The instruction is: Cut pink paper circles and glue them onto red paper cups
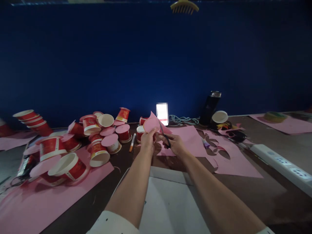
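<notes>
Near the middle, my left hand (pixel 148 141) is closed on a piece of pink paper (pixel 151 123), which has a rounded edge and a pointed corner sticking up. My right hand (pixel 175 143) is closed round the dark handles of a pair of scissors (pixel 166 139). Their blades point up and left, against the right side of the paper piece. Behind the hands, a larger pink sheet (pixel 190 139) lies on the dark table (pixel 131 164). A red and white paper cup (pixel 140 132) stands just left of my left hand, with an orange and white marker (pixel 132 143) beside it.
Several red cups, many with pink discs, crowd the left over a pink sheet (pixel 80 198). A lit phone (pixel 162 113) stands behind the hands, beside a coiled cable (pixel 185 120). To the right are a black bottle (pixel 210 109), cut pink scraps (pixel 234 159) and a power strip (pixel 282 164).
</notes>
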{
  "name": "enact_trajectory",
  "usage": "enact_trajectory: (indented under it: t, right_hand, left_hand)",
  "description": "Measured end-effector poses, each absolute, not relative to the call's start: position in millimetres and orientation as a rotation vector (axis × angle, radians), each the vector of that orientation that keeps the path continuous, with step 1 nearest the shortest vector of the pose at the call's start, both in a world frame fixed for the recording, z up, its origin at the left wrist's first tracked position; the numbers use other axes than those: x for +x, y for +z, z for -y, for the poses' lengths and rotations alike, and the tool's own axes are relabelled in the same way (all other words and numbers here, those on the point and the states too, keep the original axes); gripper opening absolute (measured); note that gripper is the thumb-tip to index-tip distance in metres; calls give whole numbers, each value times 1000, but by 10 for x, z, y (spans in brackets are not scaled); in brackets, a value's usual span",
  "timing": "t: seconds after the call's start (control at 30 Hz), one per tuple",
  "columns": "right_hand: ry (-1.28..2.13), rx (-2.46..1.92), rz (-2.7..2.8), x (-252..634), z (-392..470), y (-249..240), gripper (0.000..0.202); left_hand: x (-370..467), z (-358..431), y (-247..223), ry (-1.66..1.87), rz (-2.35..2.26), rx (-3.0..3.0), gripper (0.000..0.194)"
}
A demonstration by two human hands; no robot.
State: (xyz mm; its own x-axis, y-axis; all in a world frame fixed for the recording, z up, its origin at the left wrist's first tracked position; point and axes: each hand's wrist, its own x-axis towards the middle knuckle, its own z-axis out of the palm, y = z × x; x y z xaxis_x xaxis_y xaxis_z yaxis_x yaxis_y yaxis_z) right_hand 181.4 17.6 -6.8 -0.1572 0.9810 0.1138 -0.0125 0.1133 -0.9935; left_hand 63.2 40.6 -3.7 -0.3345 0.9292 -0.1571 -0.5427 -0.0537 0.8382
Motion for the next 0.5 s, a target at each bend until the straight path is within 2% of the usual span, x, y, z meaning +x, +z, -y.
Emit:
enact_trajectory:
  t: [0.5]
  right_hand:
    - [1251,-1041,1363,1806,-188,-92,52]
  left_hand:
    - [601,-400,-29,1636,-1054,535,31]
